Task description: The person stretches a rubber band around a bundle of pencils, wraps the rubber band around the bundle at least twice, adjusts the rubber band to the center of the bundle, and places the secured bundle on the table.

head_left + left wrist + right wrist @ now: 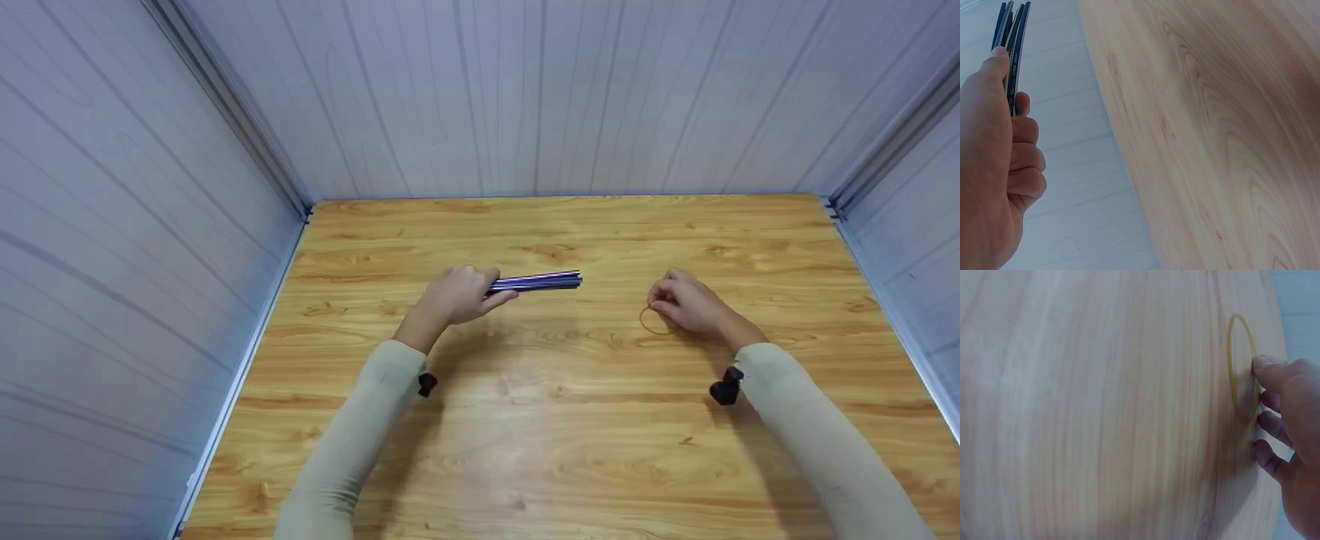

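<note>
- The left hand [457,294] has its fingers curled round a bundle of pens [538,281], gripping one end and holding it just above the table [525,420]
- In the left wrist view the thumb lies along the pens [1012,50] and the other fingers [1027,160] wrap beneath them; the dark barrels stick out past the fist
- The bundle's long axis runs roughly level, left to right in the head view, and its free end points toward the right hand [686,304]
- The right hand rests on the table, fingers bent, with fingertips on a thin tan rubber band [654,322] that lies flat on the wood
- The right wrist view shows the band [1239,363] as an open loop; one fingertip [1266,371] presses on its edge, and the rest of the loop lies free on the side away from the palm
- I cannot tell whether the band is pinched between finger and thumb or only pressed down; no part of it looks lifted
- The band lies at the right hand, on its inner side, toward the pens; the left hand is well apart from it
- The free end of the pens and the band are near each other, with bare wood between, so the right hand is much the nearer to the band and the pens' open end faces it
</note>
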Tool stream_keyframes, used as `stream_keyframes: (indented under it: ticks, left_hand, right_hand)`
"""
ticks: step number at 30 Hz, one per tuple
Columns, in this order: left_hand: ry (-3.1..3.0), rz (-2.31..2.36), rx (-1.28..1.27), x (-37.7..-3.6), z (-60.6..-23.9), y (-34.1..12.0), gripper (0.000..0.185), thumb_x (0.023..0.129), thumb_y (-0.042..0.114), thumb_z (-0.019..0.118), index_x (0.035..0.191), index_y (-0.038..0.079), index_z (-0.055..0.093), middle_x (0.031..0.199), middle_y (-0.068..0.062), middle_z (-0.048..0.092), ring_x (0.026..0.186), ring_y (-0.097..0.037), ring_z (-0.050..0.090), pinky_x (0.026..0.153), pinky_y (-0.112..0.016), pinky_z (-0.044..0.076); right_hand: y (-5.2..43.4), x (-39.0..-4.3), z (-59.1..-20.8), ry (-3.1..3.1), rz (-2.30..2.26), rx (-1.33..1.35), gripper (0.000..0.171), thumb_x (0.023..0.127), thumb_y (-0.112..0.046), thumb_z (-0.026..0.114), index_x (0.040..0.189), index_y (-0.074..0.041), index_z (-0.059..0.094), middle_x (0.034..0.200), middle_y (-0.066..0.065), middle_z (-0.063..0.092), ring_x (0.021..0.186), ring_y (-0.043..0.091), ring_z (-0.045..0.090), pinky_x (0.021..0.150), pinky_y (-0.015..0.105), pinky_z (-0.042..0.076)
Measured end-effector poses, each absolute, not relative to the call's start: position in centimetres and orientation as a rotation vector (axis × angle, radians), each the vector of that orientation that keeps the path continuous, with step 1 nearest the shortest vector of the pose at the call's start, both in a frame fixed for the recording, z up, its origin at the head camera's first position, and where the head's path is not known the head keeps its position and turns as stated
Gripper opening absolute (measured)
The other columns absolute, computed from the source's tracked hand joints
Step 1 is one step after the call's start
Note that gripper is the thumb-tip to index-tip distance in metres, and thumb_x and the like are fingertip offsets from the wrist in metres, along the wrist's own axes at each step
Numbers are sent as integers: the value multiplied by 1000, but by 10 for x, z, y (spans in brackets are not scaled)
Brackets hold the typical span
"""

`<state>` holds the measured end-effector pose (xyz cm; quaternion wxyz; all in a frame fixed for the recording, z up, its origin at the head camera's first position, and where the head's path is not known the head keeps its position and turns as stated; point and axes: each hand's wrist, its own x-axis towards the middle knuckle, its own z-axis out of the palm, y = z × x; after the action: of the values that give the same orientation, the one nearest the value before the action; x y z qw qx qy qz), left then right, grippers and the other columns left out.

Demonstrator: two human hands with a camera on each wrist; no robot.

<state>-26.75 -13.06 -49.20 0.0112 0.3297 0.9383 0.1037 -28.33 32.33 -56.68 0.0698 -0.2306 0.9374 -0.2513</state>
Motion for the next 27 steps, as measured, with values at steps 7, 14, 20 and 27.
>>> stream_keyframes:
  ticks: [7,14,20,27]
  left_hand:
    - [2923,352,1027,-268,-494,-131,52,118,53,55,99,4,64,69,5,36,61,-12,37,61,-29,33]
    - [2915,331,1031,-269,-496,-130,53,117,54,54,99,5,63,69,5,35,62,-11,36,62,-28,32]
    - [2911,318,1028,-269,-495,-130,53,117,54,55,98,5,63,69,5,35,62,-12,37,62,-29,33]
    - [2914,320,1016,-269,-496,-131,54,117,54,54,100,5,65,68,5,36,61,-12,38,61,-29,34]
  right_hand:
    - [325,-281,-545,2754,-807,-588,15,117,-18,62,113,-7,70,114,14,65,101,24,63,86,35,51]
    - [327,-280,-529,2695,-1033,-521,19,118,-14,58,118,1,68,114,24,76,101,23,72,80,20,53]
    - [326,-280,-525,2598,-1404,-449,23,116,-7,61,124,13,66,104,7,81,94,0,75,86,15,60]
    - [315,-277,-518,2216,-2023,-426,18,113,-1,63,121,4,78,100,-7,82,89,7,82,86,25,68]
